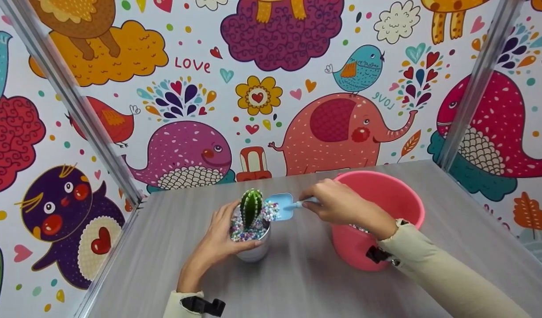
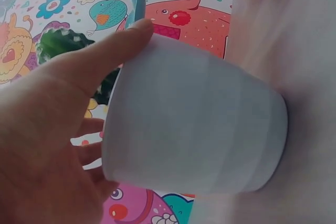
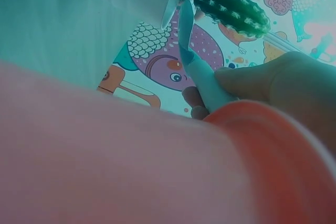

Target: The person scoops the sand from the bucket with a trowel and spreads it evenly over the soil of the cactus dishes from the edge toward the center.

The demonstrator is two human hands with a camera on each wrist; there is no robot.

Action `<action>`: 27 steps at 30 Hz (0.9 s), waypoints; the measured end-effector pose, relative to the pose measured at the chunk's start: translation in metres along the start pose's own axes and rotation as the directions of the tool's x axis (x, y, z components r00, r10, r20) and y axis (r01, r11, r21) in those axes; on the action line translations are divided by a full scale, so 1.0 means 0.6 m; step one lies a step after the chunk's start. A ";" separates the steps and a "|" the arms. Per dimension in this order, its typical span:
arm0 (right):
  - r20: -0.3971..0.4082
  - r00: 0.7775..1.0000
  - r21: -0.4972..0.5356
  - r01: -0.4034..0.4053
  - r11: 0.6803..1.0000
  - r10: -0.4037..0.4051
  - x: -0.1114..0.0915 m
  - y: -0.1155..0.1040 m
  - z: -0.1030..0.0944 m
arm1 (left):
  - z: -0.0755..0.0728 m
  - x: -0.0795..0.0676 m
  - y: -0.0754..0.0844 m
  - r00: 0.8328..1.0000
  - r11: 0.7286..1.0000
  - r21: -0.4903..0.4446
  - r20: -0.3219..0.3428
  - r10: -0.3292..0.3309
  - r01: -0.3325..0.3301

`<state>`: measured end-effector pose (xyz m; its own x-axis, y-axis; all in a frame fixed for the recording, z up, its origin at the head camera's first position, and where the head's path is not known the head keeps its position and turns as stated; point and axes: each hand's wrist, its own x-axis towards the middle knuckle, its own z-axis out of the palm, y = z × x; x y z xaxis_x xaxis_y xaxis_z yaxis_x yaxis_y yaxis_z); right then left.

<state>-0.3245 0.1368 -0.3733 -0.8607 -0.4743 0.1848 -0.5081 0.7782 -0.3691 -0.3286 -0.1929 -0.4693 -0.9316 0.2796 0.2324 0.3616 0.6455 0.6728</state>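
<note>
My left hand (image 1: pixel 214 236) holds a white flower pot (image 1: pixel 254 253) by its rim, thumb on the near side and fingers on the far side. A green cactus (image 1: pixel 252 207) stands in the pot among small multicoloured beads (image 1: pixel 240 233). My right hand (image 1: pixel 341 203) grips the handle of a light blue toy shovel (image 1: pixel 288 202). Several beads lie on its blade, whose tip is over the pot's right rim. In the left wrist view, the pot's wall (image 2: pixel 194 119) fills the middle. In the right wrist view, the shovel's blade (image 3: pixel 186 30) is beside the cactus (image 3: pixel 226 9).
A pink bucket (image 1: pixel 359 254) stands on the right under my right forearm; some beads (image 1: pixel 359 228) show inside, and the arm hides part of it. The grey table (image 1: pixel 164 247) ends at a wall with cartoon animals (image 1: pixel 332 141). Metal posts (image 1: pixel 480 84) rise at the back corners.
</note>
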 end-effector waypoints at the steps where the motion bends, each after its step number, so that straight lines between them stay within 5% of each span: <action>1: 0.000 1.000 0.000 -0.001 1.000 0.001 0.000 0.000 0.000 | -0.002 -0.001 0.000 1.000 1.000 -0.011 0.010 -0.001 0.001; 7: -0.019 1.000 -0.023 0.017 1.000 -0.018 0.001 0.000 0.000 | -0.007 -0.004 -0.003 0.999 0.997 -0.073 0.045 0.013 -0.009; 18: -0.031 0.999 -0.040 0.014 0.999 -0.016 0.000 -0.002 0.003 | 0.005 -0.003 -0.001 0.998 0.998 -0.002 0.009 -0.066 0.066; 27: -0.053 0.998 -0.070 0.039 0.997 -0.042 0.000 -0.004 0.008 | -0.001 -0.003 -0.009 0.998 0.996 -0.069 0.048 -0.047 0.050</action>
<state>-0.3231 0.1328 -0.3768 -0.8388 -0.4844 0.2485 -0.5419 0.7863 -0.2967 -0.3288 -0.1969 -0.4730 -0.9446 0.2829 0.1665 0.3109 0.6081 0.7305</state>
